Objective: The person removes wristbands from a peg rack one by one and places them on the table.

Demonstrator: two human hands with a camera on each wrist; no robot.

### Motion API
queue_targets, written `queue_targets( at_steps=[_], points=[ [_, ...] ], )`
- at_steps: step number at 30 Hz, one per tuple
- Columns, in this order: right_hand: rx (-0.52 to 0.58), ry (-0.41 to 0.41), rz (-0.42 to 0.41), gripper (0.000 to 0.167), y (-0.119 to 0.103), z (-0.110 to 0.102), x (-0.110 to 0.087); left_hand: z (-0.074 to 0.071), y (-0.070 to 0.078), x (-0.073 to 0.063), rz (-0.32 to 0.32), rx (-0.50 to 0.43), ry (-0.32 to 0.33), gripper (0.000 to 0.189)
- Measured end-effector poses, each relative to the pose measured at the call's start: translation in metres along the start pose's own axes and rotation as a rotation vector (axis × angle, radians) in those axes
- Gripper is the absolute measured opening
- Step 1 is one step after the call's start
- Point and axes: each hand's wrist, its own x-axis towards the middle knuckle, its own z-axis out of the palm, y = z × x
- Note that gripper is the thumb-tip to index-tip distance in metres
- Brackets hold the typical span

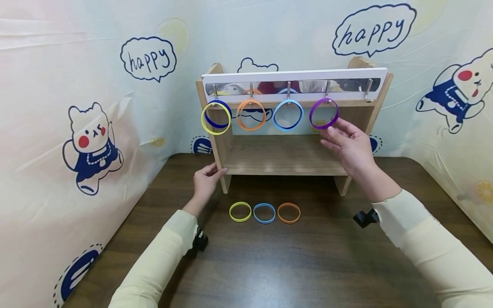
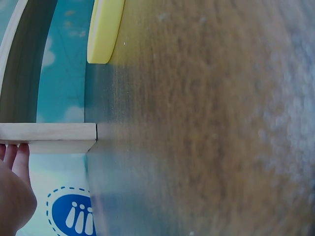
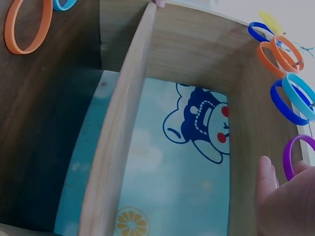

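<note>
A purple wristband hangs at the fourth hook of a small wooden rack. My right hand pinches the band's lower right edge between thumb and fingers. In the right wrist view, part of that hand sits beside the purple loop. My left hand holds the rack's left side panel low down, thumb at the front edge. Fingertips press the panel's outer face in the left wrist view. Yellow, orange and light blue bands, with dark blue ones behind, hang from the other hooks.
The fifth hook at the far right bears no band. On the dark wooden table before the rack lie a yellow band, a blue band and an orange band in a row. Printed cloth encloses the table's back and sides.
</note>
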Motion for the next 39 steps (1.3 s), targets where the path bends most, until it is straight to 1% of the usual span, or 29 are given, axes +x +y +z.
queue_targets(
  at_steps=[8, 15, 20, 25, 29, 35, 39],
  points=[
    [0.064, 0.022, -0.020, 0.049, -0.003, 0.003, 0.000, 0.001, -0.001, 0.001, -0.006, 0.002, 0.001, 0.049],
    [0.037, 0.025, -0.073, 0.040, -0.004, 0.004, -0.005, 0.001, -0.001, 0.000, 0.002, 0.010, 0.001, 0.051],
    [0.065, 0.020, -0.092, 0.033, -0.006, 0.004, -0.007, 0.001, -0.001, 0.000, 0.001, 0.014, -0.002, 0.051],
    [0.155, 0.004, -0.117, 0.027, -0.007, 0.004, -0.005, 0.001, 0.000, 0.000, 0.007, 0.006, -0.004, 0.050],
    [0.226, -0.001, -0.126, 0.025, -0.009, 0.004, -0.005, 0.001, -0.001, -0.001, 0.002, 0.004, -0.002, 0.049],
    [0.249, 0.005, -0.127, 0.028, -0.016, 0.004, -0.007, 0.001, -0.001, -0.001, 0.003, 0.007, -0.002, 0.049],
    [0.285, 0.001, -0.134, 0.027, -0.020, 0.004, -0.008, 0.000, 0.000, 0.001, -0.018, 0.006, -0.012, 0.045]
  ],
)
